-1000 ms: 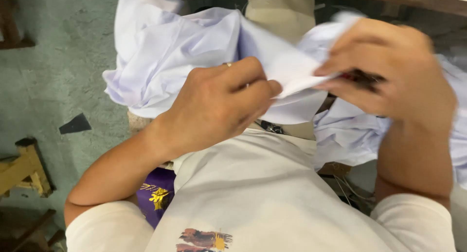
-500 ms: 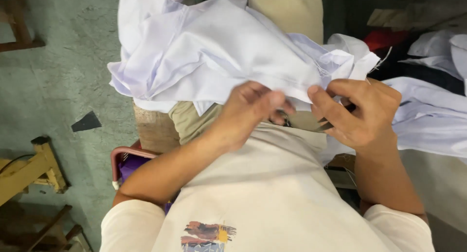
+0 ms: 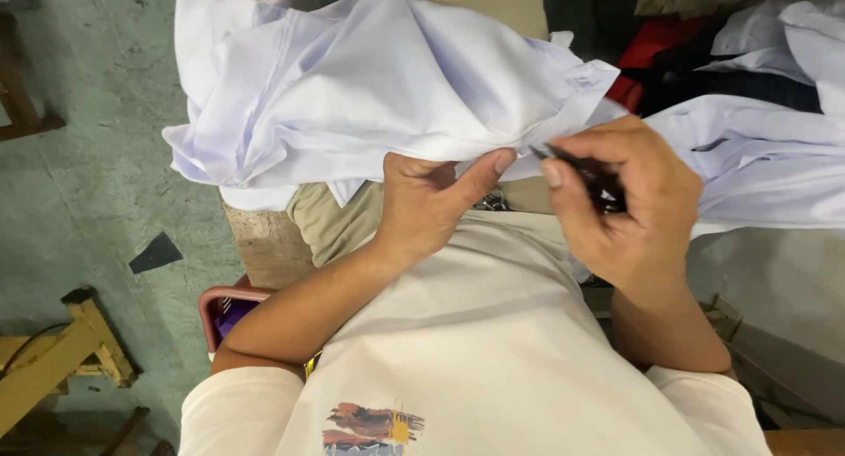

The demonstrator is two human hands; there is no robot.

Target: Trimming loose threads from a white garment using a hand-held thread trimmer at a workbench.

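Note:
A crumpled white garment (image 3: 370, 95) lies bunched over my lap. My left hand (image 3: 431, 201) pinches its lower edge between thumb and fingers. My right hand (image 3: 625, 205) is closed on a small dark tool (image 3: 576, 165), its tip close to the fabric edge beside my left thumb. What kind of tool it is I cannot tell. I wear a cream shirt (image 3: 475, 350) with a small printed picture and khaki trousers (image 3: 334, 218).
More white garments (image 3: 757, 157) lie at the right, with red and dark cloth (image 3: 651, 55) behind them. A pink-rimmed bin (image 3: 216, 306) sits by my left elbow, a wooden frame (image 3: 62, 359) lower left, and a green concrete floor (image 3: 88, 201).
The garment has been pulled up and to the left across my lap. My hands have moved apart and lower, and the right hand's tool now points at the fabric edge.

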